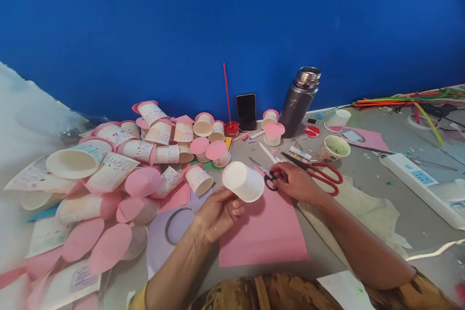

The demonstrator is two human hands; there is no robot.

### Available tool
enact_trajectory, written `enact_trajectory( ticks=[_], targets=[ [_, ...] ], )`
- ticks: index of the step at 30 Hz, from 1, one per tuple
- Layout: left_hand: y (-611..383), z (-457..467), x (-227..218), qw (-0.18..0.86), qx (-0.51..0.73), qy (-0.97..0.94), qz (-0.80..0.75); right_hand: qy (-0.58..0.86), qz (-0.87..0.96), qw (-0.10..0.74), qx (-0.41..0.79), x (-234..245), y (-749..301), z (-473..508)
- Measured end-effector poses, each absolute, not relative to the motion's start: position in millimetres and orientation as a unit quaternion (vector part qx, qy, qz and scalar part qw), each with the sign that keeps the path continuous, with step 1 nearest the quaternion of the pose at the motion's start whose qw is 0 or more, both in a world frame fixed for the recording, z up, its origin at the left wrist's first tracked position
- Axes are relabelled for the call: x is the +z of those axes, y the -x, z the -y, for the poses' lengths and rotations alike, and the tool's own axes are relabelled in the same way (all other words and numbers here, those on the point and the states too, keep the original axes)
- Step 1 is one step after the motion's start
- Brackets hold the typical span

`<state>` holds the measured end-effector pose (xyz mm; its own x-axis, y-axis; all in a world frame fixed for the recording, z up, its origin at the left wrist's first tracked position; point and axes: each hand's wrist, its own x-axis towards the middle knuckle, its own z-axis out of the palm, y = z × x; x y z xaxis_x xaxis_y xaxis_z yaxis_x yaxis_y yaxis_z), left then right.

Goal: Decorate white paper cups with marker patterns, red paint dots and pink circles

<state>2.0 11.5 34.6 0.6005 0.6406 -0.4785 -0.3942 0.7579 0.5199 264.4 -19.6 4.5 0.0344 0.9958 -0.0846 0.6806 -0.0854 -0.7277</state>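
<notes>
My left hand [218,213] is closed around a plain white paper cup [242,181], held on its side above a pink paper sheet [265,232] on the table. My right hand [296,183] rests on the table just right of the cup, its fingers curled onto the black handles of a small pair of scissors [264,174]. A larger pair of red-handled scissors [319,172] lies just beyond my right hand.
A heap of decorated paper cups with pink paper discs [119,179] fills the left side. At the back stand a metal flask [298,99], a black phone [246,111] and a red stick on a base [228,106]. A white power strip [421,179] lies at right.
</notes>
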Motion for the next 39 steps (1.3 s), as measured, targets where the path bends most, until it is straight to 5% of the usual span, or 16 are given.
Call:
enact_trajectory(
  ticks=[4, 9, 12, 15, 20, 27, 39],
  targets=[
    [-24, -23, 17, 0.877, 0.288, -0.157, -0.351, 0.506, 0.669, 0.300, 0.454, 30, -259, 19],
    [-31, -23, 6, 0.872, 0.276, -0.154, -0.375, 0.498, 0.685, 0.344, 0.406, 35, -238, 0],
    [-32, -18, 9, 0.818, 0.379, -0.221, -0.371, 0.528, 0.620, 0.392, 0.428, 16, -226, -3],
    [-34, -11, 14, 0.742, 0.471, -0.308, -0.365, 0.579, 0.630, 0.389, 0.341, -2, -216, 4],
    [-36, -3, 5, 0.693, 0.451, -0.372, -0.422, 0.509, 0.747, 0.359, 0.231, -6, -222, 10],
    [-32, -6, -6, 0.799, 0.415, -0.214, -0.379, 0.717, 0.552, 0.416, 0.083, 6, -286, -20],
    [-28, -4, 3, 0.855, 0.373, -0.114, -0.342, 0.700, 0.639, 0.318, 0.034, -11, -271, -32]
  ],
)
